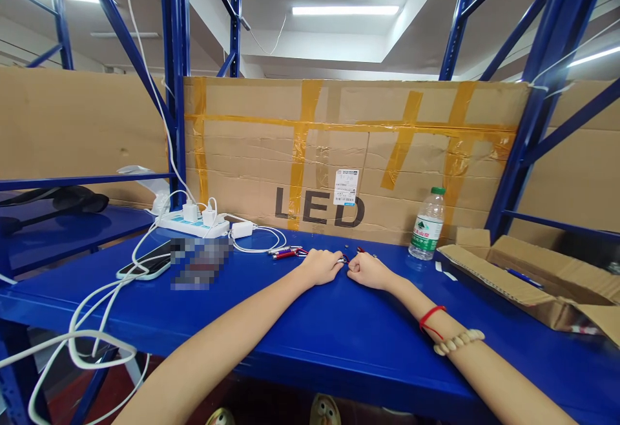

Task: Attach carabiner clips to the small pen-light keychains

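Observation:
My left hand [322, 267] rests on the blue tabletop, its fingers curled closed. Close beside it is my right hand [371, 271], also closed, with the fingertips of both almost meeting. A small shiny piece [343, 259] shows at my left fingertips. Just behind my right hand pokes out a small dark red piece [360, 250]. What either hand grips is mostly hidden. Several pens [285, 252], some red and some silvery, lie left of my left hand. A tiny dark bit [346, 245] sits behind the hands.
On the left are a phone [150, 262], a white power strip [194, 225] with chargers, and looping white cables [104, 289]. A water bottle [427, 226] stands at back right, near an open cardboard box [513, 292] holding a blue pen [524, 278]. Behind rises a cardboard panel [247, 154].

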{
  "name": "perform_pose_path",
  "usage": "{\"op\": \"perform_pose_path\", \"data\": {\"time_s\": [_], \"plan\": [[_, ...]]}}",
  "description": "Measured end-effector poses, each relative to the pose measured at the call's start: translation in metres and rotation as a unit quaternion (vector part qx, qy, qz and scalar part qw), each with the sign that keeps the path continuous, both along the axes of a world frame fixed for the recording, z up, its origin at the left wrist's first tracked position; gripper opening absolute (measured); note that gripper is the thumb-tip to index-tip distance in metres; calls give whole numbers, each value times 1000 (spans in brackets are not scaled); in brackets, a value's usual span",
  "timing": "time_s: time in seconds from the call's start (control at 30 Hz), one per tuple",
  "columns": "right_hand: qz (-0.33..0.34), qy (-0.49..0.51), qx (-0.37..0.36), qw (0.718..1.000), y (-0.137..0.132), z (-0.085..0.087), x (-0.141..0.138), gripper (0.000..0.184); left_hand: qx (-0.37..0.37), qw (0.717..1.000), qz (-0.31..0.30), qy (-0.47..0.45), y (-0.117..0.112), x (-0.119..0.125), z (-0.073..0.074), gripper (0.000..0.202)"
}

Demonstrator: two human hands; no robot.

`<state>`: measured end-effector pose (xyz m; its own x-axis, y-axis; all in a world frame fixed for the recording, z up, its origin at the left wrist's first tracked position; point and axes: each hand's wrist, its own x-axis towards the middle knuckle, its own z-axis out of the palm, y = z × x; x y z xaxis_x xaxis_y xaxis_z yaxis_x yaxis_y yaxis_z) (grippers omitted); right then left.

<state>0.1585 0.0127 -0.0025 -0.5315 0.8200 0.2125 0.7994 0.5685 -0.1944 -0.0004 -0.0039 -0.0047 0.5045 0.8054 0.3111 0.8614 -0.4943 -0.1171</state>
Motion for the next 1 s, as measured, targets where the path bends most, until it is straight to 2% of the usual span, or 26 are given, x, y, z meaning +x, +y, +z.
{"op": "perform_pose_path", "data": {"time_s": [0.33, 0.63, 0.8, 1.0], "plan": [[43, 26, -10, 999, 6, -4, 4, 25, -15, 1000, 12, 1, 1, 1, 1, 31], [44, 22, -3, 999, 3, -3, 3, 23, -2, 1000, 14, 8, 3, 0, 0, 31], [32, 16, 23, 999, 1, -1, 2, 22, 2, 1000, 9, 12, 5, 1, -1, 31], [5, 36, 89, 995, -1, 2, 3, 17, 1, 1000, 7, 19, 5, 1, 0, 30]]}}
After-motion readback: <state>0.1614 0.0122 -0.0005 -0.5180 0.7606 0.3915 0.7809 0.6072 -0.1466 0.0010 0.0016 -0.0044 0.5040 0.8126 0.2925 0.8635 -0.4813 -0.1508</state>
